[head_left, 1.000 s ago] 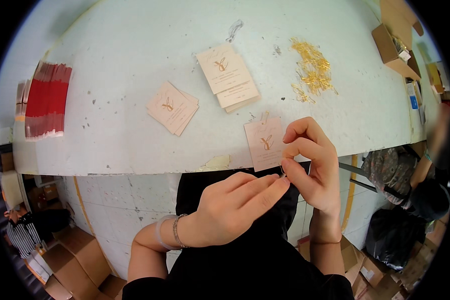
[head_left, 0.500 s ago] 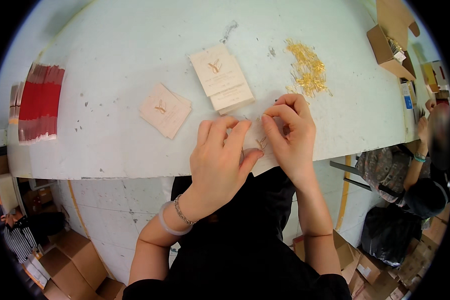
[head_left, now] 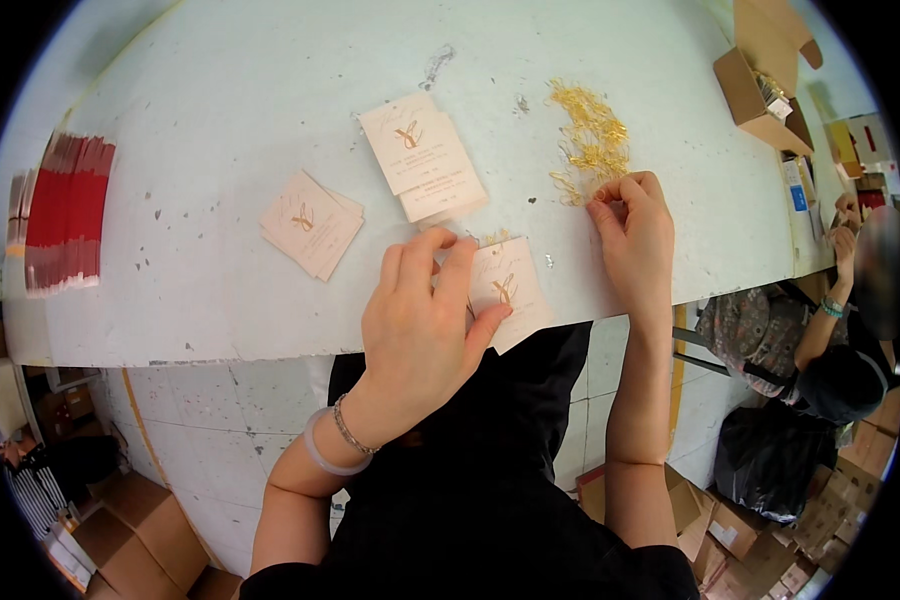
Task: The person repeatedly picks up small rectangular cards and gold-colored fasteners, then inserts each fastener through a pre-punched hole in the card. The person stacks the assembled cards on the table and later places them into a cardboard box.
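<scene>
A cream card [head_left: 511, 297] with a gold emblem is pinched between the thumb and fingers of my left hand [head_left: 420, 315], at the table's near edge. Small gold pins [head_left: 494, 238] show along its top edge. My right hand [head_left: 635, 225] is off to the right, thumb and fingertips pressed together at the near end of a heap of gold pins [head_left: 595, 130]. Whatever lies between those fingertips is too small to make out. Beyond my left hand lies a stack of similar cards [head_left: 425, 155]. A smaller fanned pile of cards [head_left: 312, 225] rests to its left.
A bundle of red strips [head_left: 70, 215] lies at the table's left end. An open cardboard box [head_left: 760, 100] stands at the far right. Another person [head_left: 840, 330] works at the right side. Cartons [head_left: 150, 530] and a black bag [head_left: 770, 465] are on the floor.
My right hand has moved right, away from the card and my left hand, to the gold heap. The card in my left hand is now plainly visible.
</scene>
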Available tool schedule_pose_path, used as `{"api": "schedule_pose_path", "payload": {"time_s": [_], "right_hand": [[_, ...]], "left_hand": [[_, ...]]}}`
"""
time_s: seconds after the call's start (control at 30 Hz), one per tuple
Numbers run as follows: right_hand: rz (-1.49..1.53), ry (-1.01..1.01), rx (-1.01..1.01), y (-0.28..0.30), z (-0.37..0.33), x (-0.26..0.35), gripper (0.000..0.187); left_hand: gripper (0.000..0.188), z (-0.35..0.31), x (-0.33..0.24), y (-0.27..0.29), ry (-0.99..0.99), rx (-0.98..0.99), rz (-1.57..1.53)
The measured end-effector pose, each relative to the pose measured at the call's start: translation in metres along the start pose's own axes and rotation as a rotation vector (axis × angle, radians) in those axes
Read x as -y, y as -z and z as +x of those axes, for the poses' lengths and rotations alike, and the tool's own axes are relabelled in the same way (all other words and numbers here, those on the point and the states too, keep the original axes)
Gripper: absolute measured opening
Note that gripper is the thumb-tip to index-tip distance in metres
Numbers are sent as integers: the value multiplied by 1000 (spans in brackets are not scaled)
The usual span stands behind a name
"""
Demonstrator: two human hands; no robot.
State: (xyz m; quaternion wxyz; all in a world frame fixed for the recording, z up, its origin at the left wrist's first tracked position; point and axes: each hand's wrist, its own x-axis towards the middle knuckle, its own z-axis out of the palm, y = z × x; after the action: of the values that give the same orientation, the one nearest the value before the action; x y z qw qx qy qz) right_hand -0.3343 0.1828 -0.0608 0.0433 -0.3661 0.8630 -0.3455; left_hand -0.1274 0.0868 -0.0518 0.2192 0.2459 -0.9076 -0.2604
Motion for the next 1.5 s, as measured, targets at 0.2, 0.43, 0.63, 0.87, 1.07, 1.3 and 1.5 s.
{"api": "schedule_pose_path", "payload": {"time_s": [0.2,0.43,0.63,0.87,1.07,1.3,1.5], "right_hand": [[-102,165,-153,-10,-9,0,11],[314,61,11,4,-41,61,9],[822,-78,248,11,-47,72,10],[913,-111,281,7,-52,79,5],[892,-27,348,1,-55,71,6],[783,52,290,-5,-58,75,12],[788,20,319,-6,-57,73,13]], "left_hand": [[42,0,5,2,-57,-181,-84],[29,14,-5,-1,-275,-329,-109],[26,17,1,7,-298,-268,-207],[20,13,0,16,-218,-223,-373],[19,11,3,20,-210,-276,-377],[19,7,3,21,-207,-269,-347],[19,11,6,26,-356,-267,-240]]}}
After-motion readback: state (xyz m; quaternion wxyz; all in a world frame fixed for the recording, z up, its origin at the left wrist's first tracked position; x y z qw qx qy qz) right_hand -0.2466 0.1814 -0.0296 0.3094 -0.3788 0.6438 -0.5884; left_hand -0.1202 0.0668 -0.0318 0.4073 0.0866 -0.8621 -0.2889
